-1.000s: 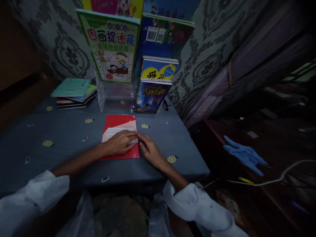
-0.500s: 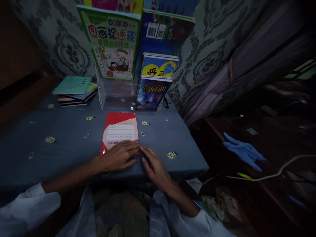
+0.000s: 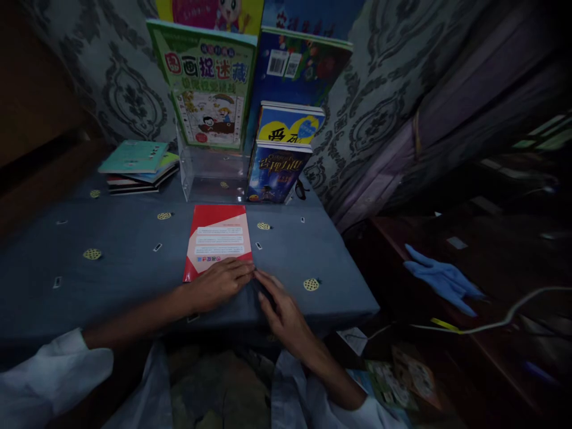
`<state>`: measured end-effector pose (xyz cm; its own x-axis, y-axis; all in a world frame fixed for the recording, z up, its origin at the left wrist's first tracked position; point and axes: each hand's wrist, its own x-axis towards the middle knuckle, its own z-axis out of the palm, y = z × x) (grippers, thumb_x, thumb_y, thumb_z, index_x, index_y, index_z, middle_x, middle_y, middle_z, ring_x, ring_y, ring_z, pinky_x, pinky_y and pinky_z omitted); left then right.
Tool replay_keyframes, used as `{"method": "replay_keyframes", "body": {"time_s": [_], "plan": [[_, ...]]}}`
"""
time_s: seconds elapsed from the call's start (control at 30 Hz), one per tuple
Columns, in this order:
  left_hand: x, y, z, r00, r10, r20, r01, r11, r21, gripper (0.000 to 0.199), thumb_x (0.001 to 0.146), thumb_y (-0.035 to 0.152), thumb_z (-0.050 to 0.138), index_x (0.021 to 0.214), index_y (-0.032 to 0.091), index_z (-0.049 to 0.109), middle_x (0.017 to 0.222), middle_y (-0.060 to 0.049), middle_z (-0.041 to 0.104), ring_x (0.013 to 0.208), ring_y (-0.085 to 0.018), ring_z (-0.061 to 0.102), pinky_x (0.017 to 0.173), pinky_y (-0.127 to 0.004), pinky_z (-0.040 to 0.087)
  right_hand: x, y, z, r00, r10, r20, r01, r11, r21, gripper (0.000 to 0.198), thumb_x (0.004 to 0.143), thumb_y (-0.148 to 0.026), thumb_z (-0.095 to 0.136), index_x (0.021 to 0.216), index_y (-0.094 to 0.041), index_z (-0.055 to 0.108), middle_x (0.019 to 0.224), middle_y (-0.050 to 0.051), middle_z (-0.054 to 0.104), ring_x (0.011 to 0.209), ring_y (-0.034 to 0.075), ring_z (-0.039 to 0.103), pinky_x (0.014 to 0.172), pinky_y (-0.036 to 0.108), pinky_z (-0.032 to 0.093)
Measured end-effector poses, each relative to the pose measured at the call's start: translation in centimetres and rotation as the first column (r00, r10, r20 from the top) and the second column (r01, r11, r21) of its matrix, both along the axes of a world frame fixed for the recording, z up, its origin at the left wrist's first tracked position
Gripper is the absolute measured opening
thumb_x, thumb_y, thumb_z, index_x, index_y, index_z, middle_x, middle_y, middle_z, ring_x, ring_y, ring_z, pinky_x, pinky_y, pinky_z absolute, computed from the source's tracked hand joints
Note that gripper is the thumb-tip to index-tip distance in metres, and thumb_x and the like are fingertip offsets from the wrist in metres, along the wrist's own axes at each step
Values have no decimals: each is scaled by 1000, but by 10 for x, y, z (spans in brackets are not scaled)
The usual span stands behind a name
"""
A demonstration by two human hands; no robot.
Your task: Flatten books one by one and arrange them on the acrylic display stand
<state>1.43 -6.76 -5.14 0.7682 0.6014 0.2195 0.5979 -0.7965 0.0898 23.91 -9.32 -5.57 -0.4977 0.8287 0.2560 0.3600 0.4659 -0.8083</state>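
A red and pink book (image 3: 218, 235) lies flat on the table, its printed side up and upside down to me. Across its near edge rests my left hand (image 3: 223, 281), palm down with fingers stretched toward the right corner. My right hand (image 3: 283, 310) lies just right of that corner, fingers extended and thumb apart. The fingertips of both hands meet at the corner, and the left hand covers the book's near edge. Whether the right fingertips touch the book is hard to tell.
Behind the book stands a clear acrylic rack (image 3: 214, 190) with a green book (image 3: 205, 89) and blue books (image 3: 279, 173). A stack of thin books (image 3: 136, 164) sits at left. On the dark surface at right are a blue glove (image 3: 442, 277) and a white cable (image 3: 509, 313).
The view has shifted slightly, so things sit a little lower. My left thumb, spread out before, now lies closer to the fingers. The book stays in place on the table.
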Motion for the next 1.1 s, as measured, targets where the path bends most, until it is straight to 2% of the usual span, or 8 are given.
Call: {"method": "replay_keyframes", "body": {"time_s": [0.17,0.27,0.37,0.5,0.63,0.73,0.9,1.1], "plan": [[4,10,6,1000,20,-3,-20,1000,2,38,95,9,45,130,13,59,139,-14,61,126,-23,59,108,-40,45,-1,14,0,1000,2,29,-2,1000,-1,46,102,-29,44,147,-22,50,147,13,54,138,24,50,116,47,41],[-1,14,9,998,34,56,-31,998,-48,36,102,18,42,134,17,57,139,-12,61,127,-21,59,109,-39,45,1,19,-6,999,-4,42,3,1000,16,46,101,-32,44,146,-23,51,146,12,55,137,24,50,116,48,42],[-18,23,10,990,73,117,-62,994,-93,36,104,30,42,134,19,59,139,-10,62,127,-19,59,110,-36,44,3,20,-13,998,-20,65,18,1000,23,45,101,-35,45,144,-23,53,147,12,55,138,25,50,115,49,42],[-59,52,8,976,194,103,-182,977,-115,40,106,31,34,131,18,61,140,-9,62,131,-19,56,112,-35,44,2,21,-13,996,-22,82,19,999,35,44,101,-35,44,142,-22,54,147,13,54,137,25,51,114,49,44],[-105,86,6,887,452,95,-438,889,-136,44,103,33,33,132,13,61,140,-13,60,130,-24,56,112,-40,43,-2,22,-8,993,-7,120,0,998,57,44,101,-34,44,142,-20,54,147,14,53,136,25,52,113,48,46],[-130,105,4,823,558,111,-541,828,-148,44,100,30,35,131,13,61,140,-13,60,129,-25,56,112,-41,42,-7,24,-5,988,-8,151,-9,994,108,43,101,-31,45,141,-20,55,147,14,53,136,25,51,113,48,46],[-143,114,-1,773,616,153,-589,786,-190,43,99,30,37,132,16,61,142,-12,58,130,-26,55,112,-40,42,-25,30,-1,978,53,202,-100,968,230,40,101,-26,45,138,-20,58,143,14,57,135,25,52,115,50,43],[-141,107,-3,785,592,184,-563,805,-189,41,98,29,38,128,16,63,139,-11,61,128,-25,57,113,-39,41,-59,35,1,954,191,231,-257,917,305,42,98,-22,47,139,-19,57,141,14,59,137,25,51,115,49,44]]}}
